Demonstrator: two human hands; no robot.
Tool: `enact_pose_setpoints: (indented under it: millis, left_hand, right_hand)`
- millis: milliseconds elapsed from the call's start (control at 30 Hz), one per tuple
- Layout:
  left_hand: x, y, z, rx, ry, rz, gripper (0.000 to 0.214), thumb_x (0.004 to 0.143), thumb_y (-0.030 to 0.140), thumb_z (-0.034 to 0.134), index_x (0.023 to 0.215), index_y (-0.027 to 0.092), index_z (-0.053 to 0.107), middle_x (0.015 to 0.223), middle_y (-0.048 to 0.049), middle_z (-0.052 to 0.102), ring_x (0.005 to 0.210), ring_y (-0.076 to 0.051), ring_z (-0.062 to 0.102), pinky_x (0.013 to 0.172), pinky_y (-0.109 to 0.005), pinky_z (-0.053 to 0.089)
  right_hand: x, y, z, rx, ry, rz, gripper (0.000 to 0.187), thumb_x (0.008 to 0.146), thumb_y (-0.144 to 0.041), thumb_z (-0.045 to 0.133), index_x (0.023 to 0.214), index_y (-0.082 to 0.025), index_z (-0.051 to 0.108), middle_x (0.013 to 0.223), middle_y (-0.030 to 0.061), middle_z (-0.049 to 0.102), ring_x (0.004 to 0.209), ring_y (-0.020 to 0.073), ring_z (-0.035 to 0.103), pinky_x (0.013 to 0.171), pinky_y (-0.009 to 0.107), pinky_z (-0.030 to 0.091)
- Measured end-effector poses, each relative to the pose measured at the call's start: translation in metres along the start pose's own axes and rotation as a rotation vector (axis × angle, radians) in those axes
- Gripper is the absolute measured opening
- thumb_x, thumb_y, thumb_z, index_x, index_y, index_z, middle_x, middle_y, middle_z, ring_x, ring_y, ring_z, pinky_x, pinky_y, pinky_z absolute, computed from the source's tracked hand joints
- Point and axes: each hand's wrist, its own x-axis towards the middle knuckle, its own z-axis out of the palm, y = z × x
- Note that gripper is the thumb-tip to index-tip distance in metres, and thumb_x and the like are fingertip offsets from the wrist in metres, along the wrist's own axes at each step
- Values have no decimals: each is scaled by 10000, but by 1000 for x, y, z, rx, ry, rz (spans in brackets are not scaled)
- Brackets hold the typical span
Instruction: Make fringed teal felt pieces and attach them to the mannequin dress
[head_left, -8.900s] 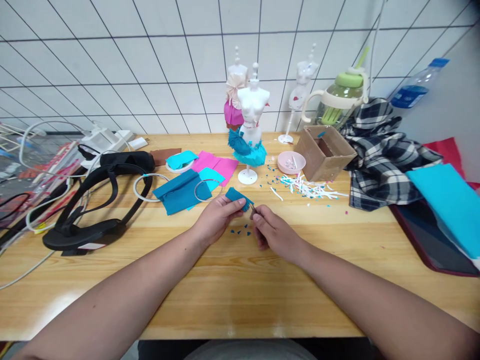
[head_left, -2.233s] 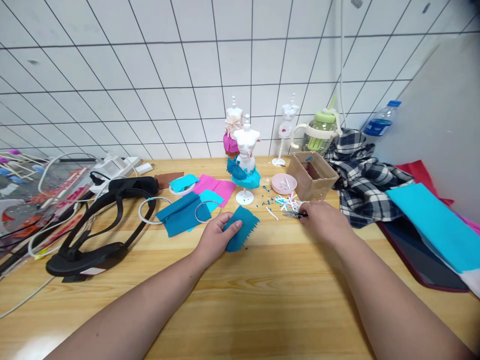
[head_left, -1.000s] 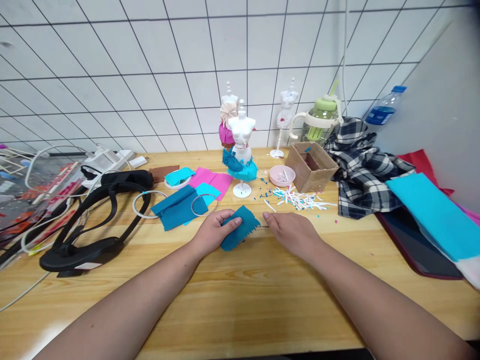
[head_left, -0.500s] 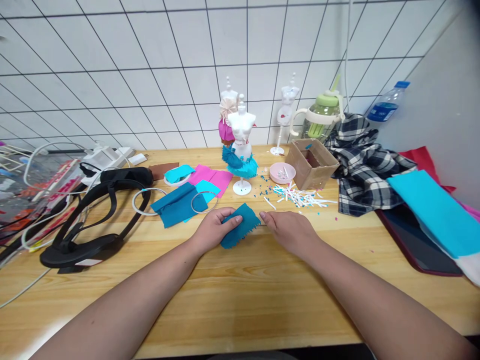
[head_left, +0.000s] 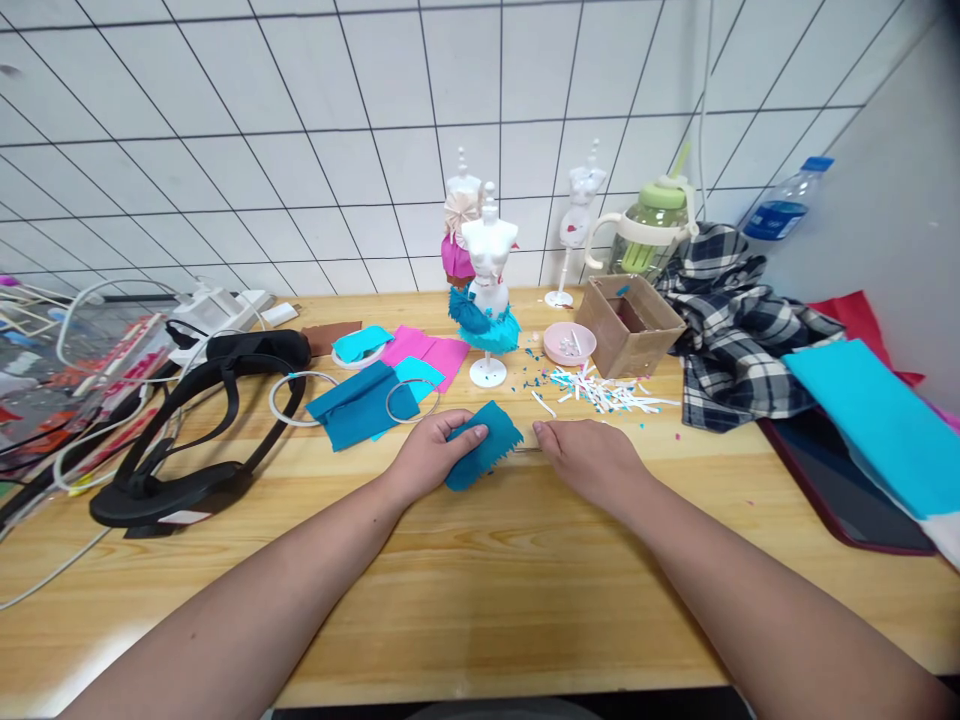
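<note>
My left hand pinches a small piece of teal crepe paper between thumb and fingers, above the wooden table. The piece has a fringed, jagged right edge. My right hand is closed just to its right, around a thin metal tool. Only its slim tip shows, close to the fringe, so its kind is unclear. Straight ahead stands a white mini mannequin with a ruffle of teal and turquoise fringe round its hips.
Teal sheets, pink paper and a black headset lie left. A pink dish, white paper strips, a cardboard box and plaid cloth are right. Behind stand another mannequin and a green-lidded jug.
My right hand has shifted slightly right, away from the teal piece, and the gap at the fringe is wider. The whole view has moved a little.
</note>
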Motion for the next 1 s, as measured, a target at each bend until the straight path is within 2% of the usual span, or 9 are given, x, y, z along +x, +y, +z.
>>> enact_pose_setpoints:
  millis: [167,500,733,867,1000]
  left_hand:
    - [0,-1,1,6,-11,9,367,721,515,690,842,168,697,715,-20,690,577,-156,605,524,-243,482]
    - [2,-3,0,19,-25,1,351,727,510,688,835,176,694,703,-10,689,568,-149,603,527,-244,479]
    - [1,-1,0,15,-3,19,348,735,498,687,851,170,701,769,-27,713,615,-161,624,551,-247,487]
    - [0,0,2,1,-10,-9,364,722,507,694,850,166,700,743,-28,709,579,-161,618,521,-248,483]
    - [0,1,2,-6,-24,-7,371,720,507,694,849,160,694,712,-25,696,557,-149,605,501,-234,479]
  right_hand:
    - [-1,-1,-1,43,0,-10,604,985,-472,144,1025,-226,694,1060,103,720,986,257,657,779,338,449]
    - [0,-2,1,20,19,-9,623,980,-487,131,1004,-243,703,1009,101,731,950,276,668,756,363,455]
    - [-1,2,-4,22,9,10,638,973,-495,125,978,-206,694,1012,132,719,965,286,658,754,360,450]
    - [0,0,-3,45,-37,-2,661,970,-511,103,965,-217,695,1011,118,720,962,284,655,750,359,448]
    - [1,-1,0,45,-29,-14,665,967,-533,102,987,-232,695,1014,108,722,964,280,657,760,362,446]
